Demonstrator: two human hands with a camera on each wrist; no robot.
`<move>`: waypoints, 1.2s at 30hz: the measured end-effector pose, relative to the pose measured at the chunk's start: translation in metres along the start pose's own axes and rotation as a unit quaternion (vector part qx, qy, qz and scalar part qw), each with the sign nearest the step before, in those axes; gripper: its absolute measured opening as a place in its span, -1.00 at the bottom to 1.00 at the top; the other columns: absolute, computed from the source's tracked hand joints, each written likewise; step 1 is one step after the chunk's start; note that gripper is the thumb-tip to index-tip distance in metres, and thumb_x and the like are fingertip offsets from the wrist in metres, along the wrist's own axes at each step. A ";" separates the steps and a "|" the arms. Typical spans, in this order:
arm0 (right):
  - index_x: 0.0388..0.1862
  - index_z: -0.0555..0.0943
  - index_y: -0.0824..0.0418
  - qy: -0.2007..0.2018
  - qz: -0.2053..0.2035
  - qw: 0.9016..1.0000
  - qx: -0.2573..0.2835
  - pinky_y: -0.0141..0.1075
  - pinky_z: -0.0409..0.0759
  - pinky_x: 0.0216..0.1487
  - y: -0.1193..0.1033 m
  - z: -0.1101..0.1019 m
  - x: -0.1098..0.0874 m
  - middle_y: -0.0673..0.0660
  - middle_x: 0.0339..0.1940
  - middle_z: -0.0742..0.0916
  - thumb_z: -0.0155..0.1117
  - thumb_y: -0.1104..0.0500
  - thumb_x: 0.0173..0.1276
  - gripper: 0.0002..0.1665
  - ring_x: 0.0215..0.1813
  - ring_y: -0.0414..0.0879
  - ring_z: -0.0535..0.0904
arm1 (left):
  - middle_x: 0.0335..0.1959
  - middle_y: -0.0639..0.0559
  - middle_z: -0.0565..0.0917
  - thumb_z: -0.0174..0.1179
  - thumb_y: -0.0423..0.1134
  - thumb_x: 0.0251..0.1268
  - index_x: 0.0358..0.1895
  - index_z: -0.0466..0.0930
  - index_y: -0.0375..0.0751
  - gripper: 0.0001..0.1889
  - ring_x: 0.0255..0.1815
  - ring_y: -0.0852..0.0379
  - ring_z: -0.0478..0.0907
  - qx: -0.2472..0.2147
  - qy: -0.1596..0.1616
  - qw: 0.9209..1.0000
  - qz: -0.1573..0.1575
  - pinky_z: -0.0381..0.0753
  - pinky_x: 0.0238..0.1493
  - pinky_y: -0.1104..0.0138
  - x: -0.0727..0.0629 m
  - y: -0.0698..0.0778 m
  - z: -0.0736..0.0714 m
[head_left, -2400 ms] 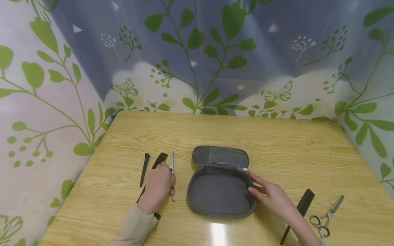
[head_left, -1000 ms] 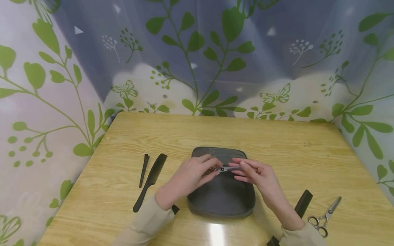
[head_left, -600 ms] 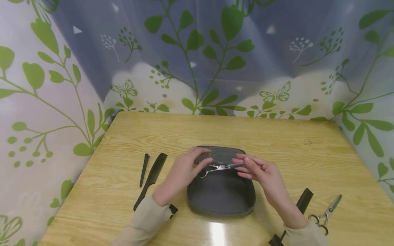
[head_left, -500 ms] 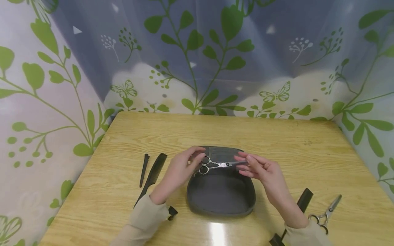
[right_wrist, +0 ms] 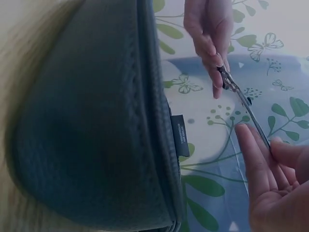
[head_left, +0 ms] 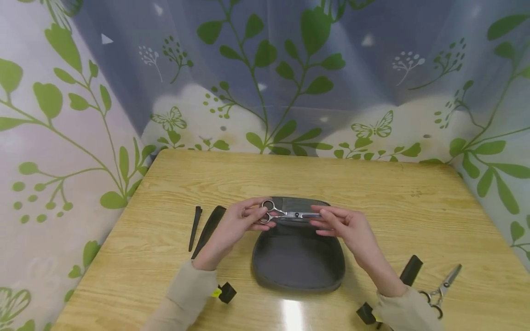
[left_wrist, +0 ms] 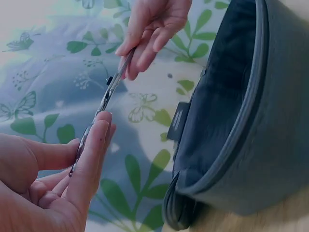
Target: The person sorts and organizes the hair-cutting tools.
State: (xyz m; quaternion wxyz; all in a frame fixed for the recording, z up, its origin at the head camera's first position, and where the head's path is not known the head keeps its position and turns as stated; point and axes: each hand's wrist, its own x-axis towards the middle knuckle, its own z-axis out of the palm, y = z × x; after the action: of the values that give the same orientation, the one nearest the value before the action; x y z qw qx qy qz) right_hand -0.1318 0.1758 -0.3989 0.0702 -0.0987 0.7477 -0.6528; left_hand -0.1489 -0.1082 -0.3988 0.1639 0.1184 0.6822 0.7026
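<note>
A pair of silver hair scissors (head_left: 291,214) is held level above the open dark grey zip case (head_left: 298,262). My left hand (head_left: 238,220) pinches the finger rings between thumb and fingers. At the other end, my right hand (head_left: 349,227) pinches the blades by their tips. In the left wrist view the scissors (left_wrist: 107,94) appear edge-on, stretched between both hands, with the case (left_wrist: 270,121) beside them. The right wrist view shows the blade (right_wrist: 253,116) between my right thumb and fingers. Behind the hands, the case's lid (head_left: 296,204) lies folded back.
Left of the case lie a black hair clip (head_left: 195,228) and a black comb (head_left: 210,227), partly hidden by my left arm. To the right are another black comb (head_left: 411,270) and a second pair of scissors (head_left: 444,288), partly covered by my right sleeve. A patterned curtain hangs behind the table.
My left hand took the scissors from the table beside the comb and brought them over the case. My right hand left the case's rim for the blades; my left hand then regripped the rings.
</note>
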 end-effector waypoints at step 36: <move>-0.18 0.83 0.00 -0.159 -0.215 0.818 -0.510 -0.24 0.70 -0.18 -0.025 0.028 0.073 -0.08 -0.20 0.82 0.42 0.23 0.37 -0.85 -0.18 -0.17 0.74 | 0.05 -0.44 0.66 0.05 -0.47 0.55 0.41 0.32 -0.56 -0.54 -0.15 0.09 0.77 0.067 0.116 0.990 -0.041 0.71 -0.08 0.36 -0.023 -0.008 -0.091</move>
State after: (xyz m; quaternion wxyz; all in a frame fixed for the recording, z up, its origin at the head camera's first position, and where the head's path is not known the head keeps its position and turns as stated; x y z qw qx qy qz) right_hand -0.1949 0.1280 -0.3767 -0.0140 -0.3809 0.9120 -0.1517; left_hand -0.1627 -0.2013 -0.4094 0.1039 0.0192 0.7462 0.6572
